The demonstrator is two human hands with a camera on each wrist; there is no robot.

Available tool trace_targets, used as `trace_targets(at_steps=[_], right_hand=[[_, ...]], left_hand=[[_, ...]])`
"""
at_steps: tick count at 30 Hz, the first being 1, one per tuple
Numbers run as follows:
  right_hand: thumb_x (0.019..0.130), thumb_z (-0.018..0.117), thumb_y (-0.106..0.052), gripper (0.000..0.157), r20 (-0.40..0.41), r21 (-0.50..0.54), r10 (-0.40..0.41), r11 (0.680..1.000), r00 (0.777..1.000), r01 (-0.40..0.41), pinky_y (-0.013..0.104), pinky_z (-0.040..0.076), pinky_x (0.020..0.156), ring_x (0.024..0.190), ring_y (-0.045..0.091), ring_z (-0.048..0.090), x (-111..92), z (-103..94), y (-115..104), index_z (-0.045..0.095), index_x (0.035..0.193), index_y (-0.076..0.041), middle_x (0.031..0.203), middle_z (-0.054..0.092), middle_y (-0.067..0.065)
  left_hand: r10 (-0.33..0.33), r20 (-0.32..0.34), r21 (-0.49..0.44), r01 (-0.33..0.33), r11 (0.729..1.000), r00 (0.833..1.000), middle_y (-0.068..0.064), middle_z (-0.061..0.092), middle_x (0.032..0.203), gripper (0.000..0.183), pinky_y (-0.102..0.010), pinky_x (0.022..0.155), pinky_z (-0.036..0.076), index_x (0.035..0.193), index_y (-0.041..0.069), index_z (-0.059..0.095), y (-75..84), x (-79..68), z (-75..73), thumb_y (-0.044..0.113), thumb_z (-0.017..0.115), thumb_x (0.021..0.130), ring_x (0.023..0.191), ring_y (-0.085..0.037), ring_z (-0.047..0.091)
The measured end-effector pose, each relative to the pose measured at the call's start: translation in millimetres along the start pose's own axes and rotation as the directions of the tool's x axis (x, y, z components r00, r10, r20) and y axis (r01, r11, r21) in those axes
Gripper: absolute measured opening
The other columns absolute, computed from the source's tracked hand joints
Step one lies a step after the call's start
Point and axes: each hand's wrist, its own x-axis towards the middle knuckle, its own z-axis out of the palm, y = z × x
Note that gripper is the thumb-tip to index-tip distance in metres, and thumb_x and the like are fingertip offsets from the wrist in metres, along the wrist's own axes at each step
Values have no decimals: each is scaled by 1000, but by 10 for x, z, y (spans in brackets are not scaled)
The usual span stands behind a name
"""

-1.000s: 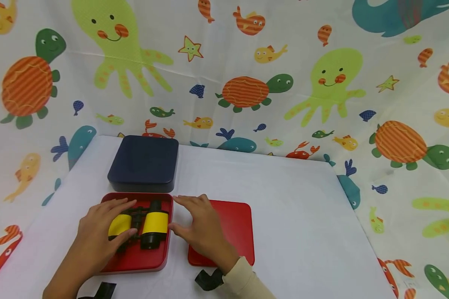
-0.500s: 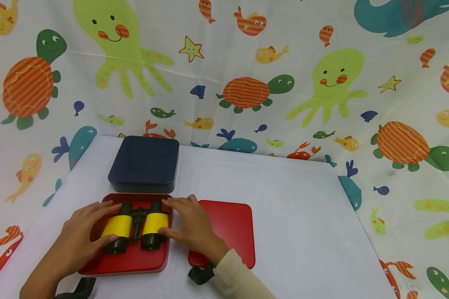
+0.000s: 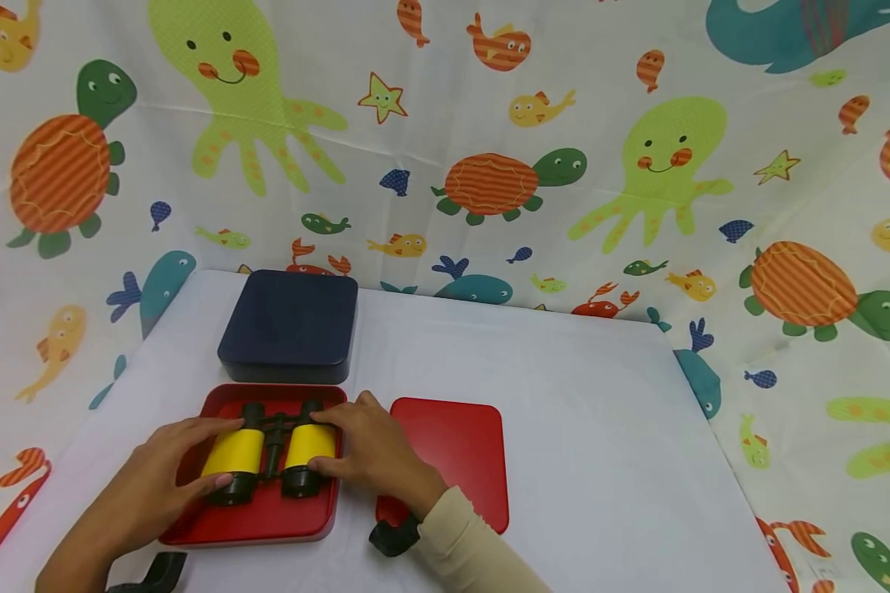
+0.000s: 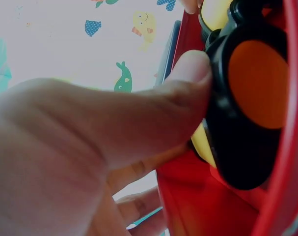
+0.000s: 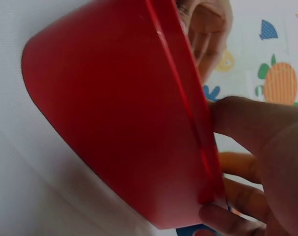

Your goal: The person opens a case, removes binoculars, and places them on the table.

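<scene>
Black and yellow binoculars [image 3: 237,451] lie in a red tin [image 3: 267,523] at the table's left front. From the left, my left hand [image 3: 152,473] grips the left barrel, thumb at its near end and fingers at the far end. My right hand [image 3: 378,449] reaches over the tin's right wall and holds the right barrel between thumb and fingers. In the left wrist view the left thumb [image 4: 188,73] presses on the black rim beside an orange lens [image 4: 259,83]. The tin's outer wall [image 5: 114,113] hides the binoculars in the right wrist view.
Directly behind the red tin stands a closed navy tin [image 3: 289,321]. A red lid [image 3: 460,453] lies flat to the right, partly under the right forearm. A sea-animal curtain [image 3: 445,107] rises behind the white table [image 3: 586,428].
Both hands have moved onto the binoculars: the left shifted left to the outer side of the left barrel, the right came inward over the tin's edge. The binoculars stay in the tin.
</scene>
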Motion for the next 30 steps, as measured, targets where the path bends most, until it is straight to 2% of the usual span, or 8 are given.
trace_targets(at_steps=[7, 17, 24, 30], right_hand=[[85, 87, -49, 65, 56, -31, -32, 999, 998, 33, 9, 40, 76, 106, 3, 49, 0, -26, 12, 68, 143, -27, 136, 72, -12], [80, 89, -45, 71, 51, -65, -9, 998, 999, 12, 9, 40, 76, 104, 3, 49, 12, -46, -27, 67, 145, -27, 134, 73, -11], [77, 91, -44, 74, 55, -124, -5, 992, 998, 11, 11, 40, 75, 101, 3, 48, 34, -59, -54, 67, 145, -28, 131, 73, -12], [75, 91, -45, 73, 48, -152, -13, 988, 999, 20, 12, 40, 75, 101, 4, 49, 46, -28, -56, 69, 142, -27, 127, 74, -11]], left_hand=[[3, 27, 16, -4, 1000, 1000, -33, 52, 150, 82, -79, 95, 49, 155, 13, 54, -33, -27, -22, 25, 90, 83, 130, -58, 45], [26, 65, 3, -26, 1000, 998, -32, 47, 154, 88, -77, 96, 51, 160, 15, 47, -80, -41, -19, 8, 88, 83, 133, -57, 44], [24, 71, 10, -25, 1000, 997, -31, 48, 154, 93, -75, 95, 53, 161, 15, 44, -77, -39, 11, 5, 88, 81, 133, -58, 45], [7, 65, 14, -8, 1000, 998, -30, 50, 154, 94, -77, 96, 51, 161, 15, 44, -46, -55, 34, 1, 89, 79, 133, -58, 45]])
